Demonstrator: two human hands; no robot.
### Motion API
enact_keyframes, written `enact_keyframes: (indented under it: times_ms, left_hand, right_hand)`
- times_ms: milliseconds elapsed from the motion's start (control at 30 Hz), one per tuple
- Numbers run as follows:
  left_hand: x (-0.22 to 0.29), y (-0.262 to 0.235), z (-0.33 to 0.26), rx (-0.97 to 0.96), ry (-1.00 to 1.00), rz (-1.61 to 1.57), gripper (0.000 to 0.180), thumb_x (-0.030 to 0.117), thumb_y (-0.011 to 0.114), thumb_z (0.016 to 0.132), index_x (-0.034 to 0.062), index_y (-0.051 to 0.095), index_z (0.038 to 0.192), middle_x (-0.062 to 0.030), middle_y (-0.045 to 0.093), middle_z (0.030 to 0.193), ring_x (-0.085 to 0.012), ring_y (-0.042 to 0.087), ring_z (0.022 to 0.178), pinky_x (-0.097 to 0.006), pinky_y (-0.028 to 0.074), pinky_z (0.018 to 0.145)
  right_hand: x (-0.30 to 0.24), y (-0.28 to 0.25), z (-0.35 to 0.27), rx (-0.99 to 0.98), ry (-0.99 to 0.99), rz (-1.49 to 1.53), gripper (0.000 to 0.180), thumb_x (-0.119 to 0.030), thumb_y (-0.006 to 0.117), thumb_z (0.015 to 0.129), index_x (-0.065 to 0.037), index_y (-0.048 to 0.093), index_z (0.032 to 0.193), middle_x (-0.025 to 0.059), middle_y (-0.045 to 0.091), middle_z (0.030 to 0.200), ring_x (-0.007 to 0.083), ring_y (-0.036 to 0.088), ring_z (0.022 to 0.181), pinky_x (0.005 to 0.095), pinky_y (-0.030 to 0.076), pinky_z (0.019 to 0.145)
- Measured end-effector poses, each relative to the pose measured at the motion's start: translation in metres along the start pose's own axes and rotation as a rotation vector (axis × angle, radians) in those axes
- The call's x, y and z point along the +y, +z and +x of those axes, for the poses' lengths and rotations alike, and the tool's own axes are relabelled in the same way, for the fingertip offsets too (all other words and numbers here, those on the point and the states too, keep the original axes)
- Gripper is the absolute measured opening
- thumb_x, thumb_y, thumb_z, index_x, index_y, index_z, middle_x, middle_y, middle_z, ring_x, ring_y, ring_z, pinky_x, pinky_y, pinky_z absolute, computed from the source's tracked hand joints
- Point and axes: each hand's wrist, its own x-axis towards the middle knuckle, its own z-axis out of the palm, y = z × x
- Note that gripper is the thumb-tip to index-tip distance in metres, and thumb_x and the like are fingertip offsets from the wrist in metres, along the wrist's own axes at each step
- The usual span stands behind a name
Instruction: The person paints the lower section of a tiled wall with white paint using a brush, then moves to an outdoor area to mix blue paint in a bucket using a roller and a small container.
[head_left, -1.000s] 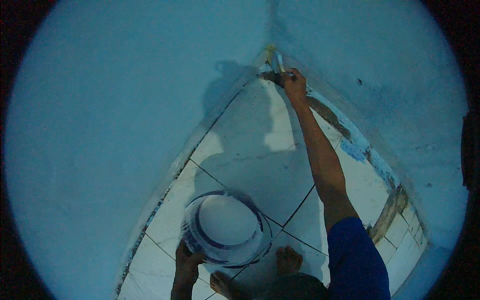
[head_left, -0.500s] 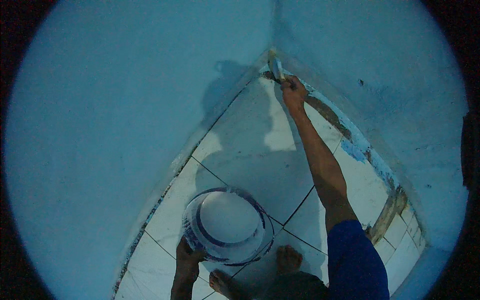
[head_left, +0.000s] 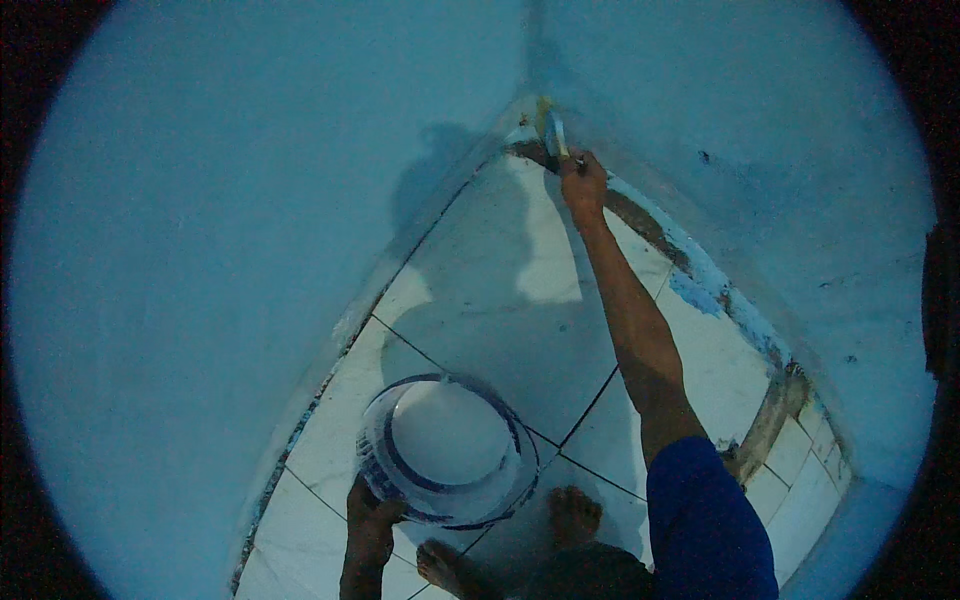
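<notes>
So the right hand [head_left: 583, 185] is stretched way out to the corner where the two blue walls meet, fingers wrapped around the handle of a paintbrush [head_left: 554, 133] whose bristles sit right at the bottom of that corner, just beyond the fingertips. The left hand [head_left: 372, 512] is down low and close to the body, clamped on the near rim of a paint bucket [head_left: 449, 450] that looks tipped a bit off level. Inside the bucket there's a pool of pale paint, looks like it fills a good part of it, with darker smears around the inner wall. Biggest worry I'd have: that bucket is gripped by one edge only, and with the other arm at full reach the body is leaning, so a wobble could slop paint onto the white floor tiles [head_left: 500, 300] under the left hand. The bare feet [head_left: 573, 515] are just beside the bucket too, so any spill lands right where they'd slip. Also the brush is right down where wall meets floor, and the skirting [head_left: 700, 275] along the right arm already shows patchy blue, so a loaded brush could easily smear onto the tile edge.
</notes>
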Motion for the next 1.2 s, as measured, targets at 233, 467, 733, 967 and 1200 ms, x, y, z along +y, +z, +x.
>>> enact_keyframes:
  times_ms: [233, 467, 733, 967, 1200]
  left_hand:
    - [0.002, 0.004, -0.002, 0.005, 0.01, -0.04, 0.073, 0.002, 0.064, 0.065, -0.0035, 0.046, 0.136, -0.0148, 0.063, 0.119, -0.0282, 0.066, 0.102, -0.039, 0.06, 0.085]
    - [0.003, 0.002, -0.003, -0.017, 0.021, -0.03, 0.07, 0.005, 0.067, 0.068, -0.0034, 0.047, 0.134, -0.014, 0.063, 0.118, -0.0281, 0.067, 0.1, -0.04, 0.061, 0.083]
    - [0.001, 0.001, -0.003, -0.053, 0.054, -0.068, 0.066, 0.007, 0.066, 0.071, -0.0008, 0.049, 0.134, -0.013, 0.064, 0.114, -0.0261, 0.067, 0.097, -0.041, 0.061, 0.079]
    - [-0.004, 0.002, -0.004, -0.029, 0.078, -0.027, 0.062, 0.01, 0.067, 0.072, 0.0004, 0.05, 0.131, -0.0126, 0.064, 0.113, -0.0239, 0.067, 0.095, -0.039, 0.06, 0.074]
    - [-0.014, -0.009, 0.0, 0.012, 0.082, -0.048, 0.066, 0.013, 0.069, 0.073, 0.0023, 0.047, 0.134, -0.0121, 0.063, 0.118, -0.026, 0.067, 0.097, -0.04, 0.06, 0.076]
  right_hand:
    - [0.028, -0.042, -0.007, -0.032, 0.056, 0.167, 0.021, -0.014, 0.062, 0.091, -0.003, 0.068, 0.108, 0.0081, 0.07, 0.084, 0.0132, 0.061, 0.071, 0.0294, 0.047, 0.065]
    - [0.024, -0.092, -0.033, 0.018, 0.164, 0.091, 0.021, -0.014, 0.063, 0.093, -0.004, 0.067, 0.111, 0.0067, 0.069, 0.085, 0.0119, 0.06, 0.071, 0.0293, 0.047, 0.065]
    - [0.025, -0.122, -0.068, 0.046, 0.019, 0.116, 0.02, -0.012, 0.061, 0.094, -0.002, 0.065, 0.111, 0.0066, 0.067, 0.081, 0.013, 0.061, 0.072, 0.0306, 0.049, 0.066]
    - [0.027, -0.091, -0.045, 0.044, 0.018, -0.083, 0.022, -0.014, 0.062, 0.093, -0.001, 0.066, 0.11, 0.0077, 0.067, 0.082, 0.0128, 0.061, 0.072, 0.0311, 0.049, 0.067]
    - [0.051, -0.167, -0.075, 0.104, 0.158, 0.023, 0.025, -0.016, 0.067, 0.09, -0.003, 0.065, 0.111, 0.0137, 0.071, 0.099, 0.0237, 0.068, 0.09, 0.0362, 0.052, 0.081]
